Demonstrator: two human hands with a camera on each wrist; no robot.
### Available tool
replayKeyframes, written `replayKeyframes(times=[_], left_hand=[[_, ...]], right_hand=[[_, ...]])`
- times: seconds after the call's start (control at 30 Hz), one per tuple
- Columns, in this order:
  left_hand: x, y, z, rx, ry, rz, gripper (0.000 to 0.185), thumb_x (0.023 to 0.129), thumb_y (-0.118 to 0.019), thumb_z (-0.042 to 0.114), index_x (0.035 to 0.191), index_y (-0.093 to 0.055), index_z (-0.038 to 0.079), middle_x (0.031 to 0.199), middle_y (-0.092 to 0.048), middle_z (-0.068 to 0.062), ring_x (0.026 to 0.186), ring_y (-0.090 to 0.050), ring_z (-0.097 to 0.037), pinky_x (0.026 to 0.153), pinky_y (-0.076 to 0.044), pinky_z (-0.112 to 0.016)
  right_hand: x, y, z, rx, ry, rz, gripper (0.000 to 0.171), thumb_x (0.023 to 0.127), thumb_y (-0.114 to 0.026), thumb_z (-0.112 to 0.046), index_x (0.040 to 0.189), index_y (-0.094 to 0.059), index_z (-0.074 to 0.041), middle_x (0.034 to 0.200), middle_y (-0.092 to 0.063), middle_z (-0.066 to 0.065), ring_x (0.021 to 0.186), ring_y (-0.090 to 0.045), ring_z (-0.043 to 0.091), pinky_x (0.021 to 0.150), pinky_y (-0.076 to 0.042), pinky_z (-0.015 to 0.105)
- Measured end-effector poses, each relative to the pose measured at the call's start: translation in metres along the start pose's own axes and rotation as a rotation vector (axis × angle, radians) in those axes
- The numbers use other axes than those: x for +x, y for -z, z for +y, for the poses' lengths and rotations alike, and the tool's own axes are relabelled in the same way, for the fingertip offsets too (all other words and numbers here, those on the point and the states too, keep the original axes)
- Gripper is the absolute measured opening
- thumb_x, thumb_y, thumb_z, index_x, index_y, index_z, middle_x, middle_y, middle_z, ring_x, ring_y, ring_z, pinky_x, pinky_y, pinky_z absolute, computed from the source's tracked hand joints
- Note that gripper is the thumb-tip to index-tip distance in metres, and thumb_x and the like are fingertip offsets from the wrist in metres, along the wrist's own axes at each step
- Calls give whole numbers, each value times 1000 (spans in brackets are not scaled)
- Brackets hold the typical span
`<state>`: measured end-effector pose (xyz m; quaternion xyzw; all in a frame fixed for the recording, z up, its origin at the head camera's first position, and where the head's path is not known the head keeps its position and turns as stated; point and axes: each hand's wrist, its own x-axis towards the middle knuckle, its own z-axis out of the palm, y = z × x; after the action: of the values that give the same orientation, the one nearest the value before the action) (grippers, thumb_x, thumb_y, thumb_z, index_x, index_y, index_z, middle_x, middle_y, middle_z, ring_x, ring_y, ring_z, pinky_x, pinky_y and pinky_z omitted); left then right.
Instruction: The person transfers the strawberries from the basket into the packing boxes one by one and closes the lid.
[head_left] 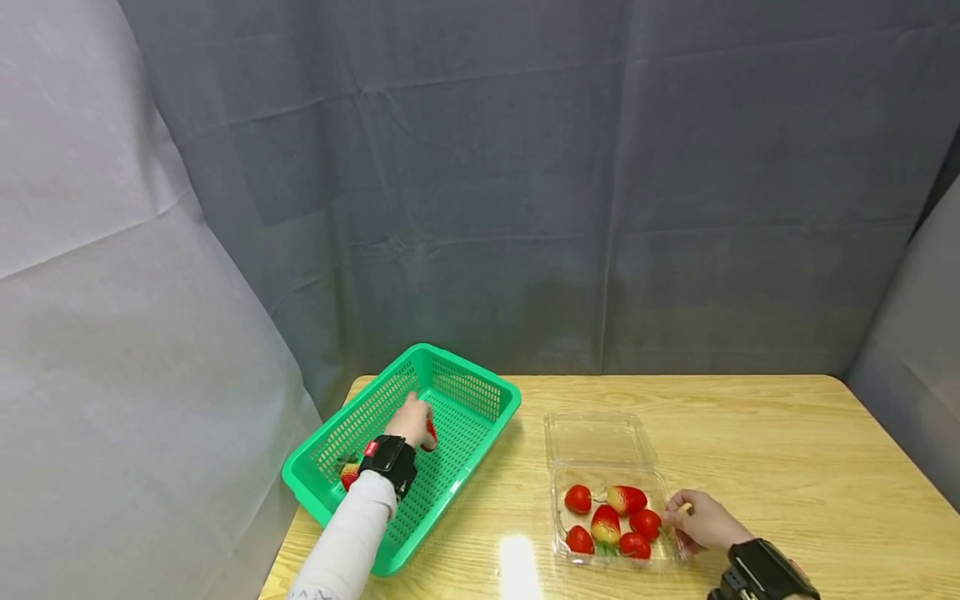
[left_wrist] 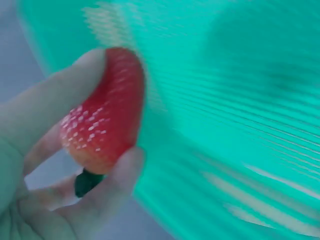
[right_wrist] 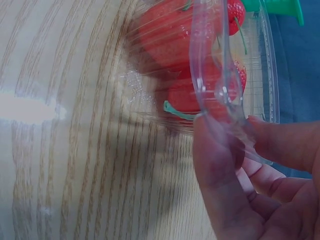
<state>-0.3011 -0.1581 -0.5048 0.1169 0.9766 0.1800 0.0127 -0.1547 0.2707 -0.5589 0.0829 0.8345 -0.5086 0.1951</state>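
My left hand (head_left: 411,421) is inside the green basket (head_left: 491,390), pinching a strawberry (left_wrist: 112,107) between thumb and fingers. In the left wrist view the strawberry is red with a paler end and a dark green stem bit. Another strawberry (head_left: 349,476) lies in the basket beside the left wrist. My right hand (head_left: 705,521) pinches the right rim of a clear plastic clamshell box (right_wrist: 220,85). Several strawberries (head_left: 605,527) lie in the box's near half, some red all over, others yellowish at one end. The clear lid (head_left: 596,437) is folded back, away from me.
A wooden table (head_left: 757,433) carries the basket on the left and the box right of its middle. Grey cloth (head_left: 480,183) hangs behind the table, and pale cloth (head_left: 150,400) stands close along the left side. Black bands with devices sit on both wrists.
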Motion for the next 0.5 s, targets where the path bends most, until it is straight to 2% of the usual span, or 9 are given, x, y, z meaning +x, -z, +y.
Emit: replayKeyframes(times=[0.07,0.13,0.17,0.23,0.3,0.4,0.5], left_hand=[[-17,30,57,-45,-140,93,37,53,-81,-2,85,-64,-3,97,-47,-19,72,-55,-29,52,-40,-24],[-19,36,93,-77,-272,122,40,57,-82,3,94,-65,-1,96,-46,-14,74,-55,-25,55,-40,-22],[-20,34,108,-79,-332,123,42,60,-81,6,98,-65,0,96,-45,-12,76,-54,-23,58,-43,-22],[-18,20,130,-56,-454,110,43,63,-81,14,102,-65,5,97,-45,-8,78,-53,-18,64,-43,-20],[-18,1,151,-36,-537,72,43,64,-81,20,103,-65,9,97,-45,-5,78,-52,-14,66,-44,-18],[-23,-33,175,11,-594,-16,42,64,-81,22,103,-66,13,96,-45,-2,78,-49,-9,67,-41,-13],[-30,-69,186,72,-597,-102,45,63,-82,25,104,-66,15,95,-44,0,77,-48,-6,67,-40,-11]], right_hand=[[0,-1,0,2,-18,6,8,89,-51,-1,90,-47,5,60,-48,6,47,-51,14,47,-50,29],[0,-2,0,3,-35,17,7,89,-52,-1,90,-47,5,61,-48,7,47,-50,14,47,-50,29],[0,-2,-1,2,-38,22,7,89,-52,-1,89,-48,5,61,-48,7,47,-50,14,47,-50,29],[1,-3,-1,-6,-39,35,7,89,-52,-1,89,-48,4,60,-48,7,47,-51,14,46,-50,29],[1,-3,-2,-13,-37,46,6,89,-52,0,88,-48,4,60,-48,7,46,-51,14,46,-50,29],[2,-2,-2,-18,-30,48,5,89,-52,0,88,-48,4,59,-48,7,45,-51,14,46,-49,28],[3,-3,-1,-17,-26,28,5,89,-51,-1,89,-48,3,57,-48,6,45,-50,14,46,-49,28]])
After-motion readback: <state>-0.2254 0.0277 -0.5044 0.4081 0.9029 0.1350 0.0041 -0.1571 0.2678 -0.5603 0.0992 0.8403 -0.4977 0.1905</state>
